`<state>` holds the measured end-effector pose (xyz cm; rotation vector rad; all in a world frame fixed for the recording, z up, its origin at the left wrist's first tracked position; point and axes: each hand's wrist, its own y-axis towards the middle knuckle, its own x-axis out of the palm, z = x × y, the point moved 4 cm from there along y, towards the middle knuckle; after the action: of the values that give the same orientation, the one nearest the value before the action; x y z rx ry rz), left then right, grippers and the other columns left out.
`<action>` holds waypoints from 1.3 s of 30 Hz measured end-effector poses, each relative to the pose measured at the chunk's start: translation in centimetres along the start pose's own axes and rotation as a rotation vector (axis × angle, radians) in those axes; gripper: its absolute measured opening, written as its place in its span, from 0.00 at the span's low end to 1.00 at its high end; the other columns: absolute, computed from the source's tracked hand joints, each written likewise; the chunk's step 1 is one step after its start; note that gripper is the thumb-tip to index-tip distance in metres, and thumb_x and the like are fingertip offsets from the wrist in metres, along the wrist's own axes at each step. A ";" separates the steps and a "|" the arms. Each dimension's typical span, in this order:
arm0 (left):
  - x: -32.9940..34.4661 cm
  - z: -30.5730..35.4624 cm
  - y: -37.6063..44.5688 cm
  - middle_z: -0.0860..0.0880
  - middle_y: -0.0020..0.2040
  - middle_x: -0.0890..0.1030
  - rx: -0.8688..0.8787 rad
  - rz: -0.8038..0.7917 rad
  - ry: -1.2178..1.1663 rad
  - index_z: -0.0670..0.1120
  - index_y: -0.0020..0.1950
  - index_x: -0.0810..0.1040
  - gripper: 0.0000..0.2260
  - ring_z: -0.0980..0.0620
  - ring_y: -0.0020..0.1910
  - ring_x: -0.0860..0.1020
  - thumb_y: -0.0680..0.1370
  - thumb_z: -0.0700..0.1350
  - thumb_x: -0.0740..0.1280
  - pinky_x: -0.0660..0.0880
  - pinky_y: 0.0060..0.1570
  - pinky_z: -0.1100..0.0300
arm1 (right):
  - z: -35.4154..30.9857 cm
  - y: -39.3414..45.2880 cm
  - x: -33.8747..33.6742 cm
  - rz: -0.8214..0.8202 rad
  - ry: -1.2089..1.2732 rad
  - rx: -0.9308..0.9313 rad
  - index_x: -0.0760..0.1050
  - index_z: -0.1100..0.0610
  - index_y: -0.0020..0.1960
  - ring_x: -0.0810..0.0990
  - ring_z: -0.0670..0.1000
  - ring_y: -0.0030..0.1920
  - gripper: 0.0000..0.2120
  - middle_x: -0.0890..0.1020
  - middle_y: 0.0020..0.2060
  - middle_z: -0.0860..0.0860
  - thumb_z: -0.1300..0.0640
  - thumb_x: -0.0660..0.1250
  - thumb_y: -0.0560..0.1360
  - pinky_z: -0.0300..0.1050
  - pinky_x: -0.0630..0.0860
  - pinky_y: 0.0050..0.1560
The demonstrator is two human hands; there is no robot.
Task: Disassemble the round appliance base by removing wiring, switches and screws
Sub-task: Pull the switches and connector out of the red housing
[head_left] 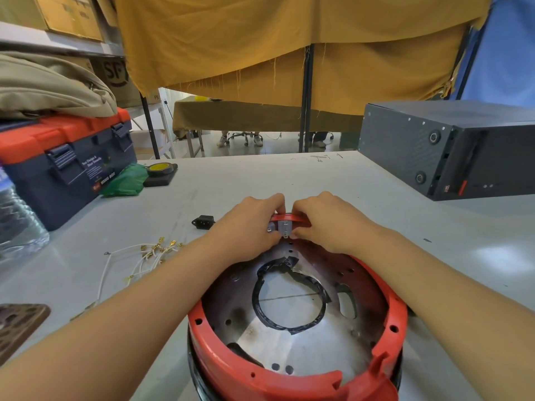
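The round appliance base [390, 322] lies open side up in front of me, a red plastic ring around a perforated metal plate with a big central hole. At its far rim sits a grey switch [284, 228] with metal tabs. My left hand [249, 224] and my right hand [324, 221] meet there, fingers curled over the rim and pinching the switch from both sides. A bundle of white wires [139, 259] with brass terminals lies loose on the table to the left. A black power socket [204, 222] lies just beyond it.
A blue and orange toolbox [69, 163] stands at the left with a beige bag on top. A tape roll [159, 168] and green bag [127, 180] lie by it. A dark metal case [445, 146] occupies the right. A water bottle [17, 224] stands far left.
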<state>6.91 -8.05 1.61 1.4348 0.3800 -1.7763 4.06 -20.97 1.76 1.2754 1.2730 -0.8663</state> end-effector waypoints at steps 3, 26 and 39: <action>0.1 0.0 0.1 0.46 0.41 0.78 0.007 -0.005 0.002 0.50 0.50 0.68 0.09 0.45 0.38 0.76 0.74 0.47 0.67 0.75 0.38 0.50 | -0.1 0.0 0.0 -0.011 0.005 0.001 0.71 0.51 0.47 0.75 0.54 0.42 0.08 0.73 0.41 0.51 0.48 0.68 0.75 0.47 0.72 0.40; 0.3 0.5 0.2 0.45 0.41 0.75 0.047 -0.014 0.059 0.48 0.49 0.64 0.08 0.43 0.40 0.74 0.75 0.45 0.64 0.74 0.40 0.47 | -0.5 -0.2 -0.5 -0.039 0.013 0.025 0.69 0.52 0.42 0.74 0.55 0.40 0.09 0.70 0.35 0.49 0.51 0.68 0.75 0.46 0.69 0.37; 0.1 0.4 -0.1 0.49 0.40 0.77 0.053 -0.001 0.025 0.51 0.48 0.64 0.09 0.47 0.39 0.74 0.75 0.46 0.65 0.71 0.39 0.51 | -0.5 0.2 -0.1 -0.019 -0.085 -0.073 0.65 0.52 0.44 0.67 0.56 0.37 0.10 0.62 0.33 0.48 0.48 0.64 0.76 0.46 0.59 0.31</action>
<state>6.59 -8.30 1.63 1.4950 0.3491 -1.7826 4.15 -20.50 1.91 1.1585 1.2400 -0.8712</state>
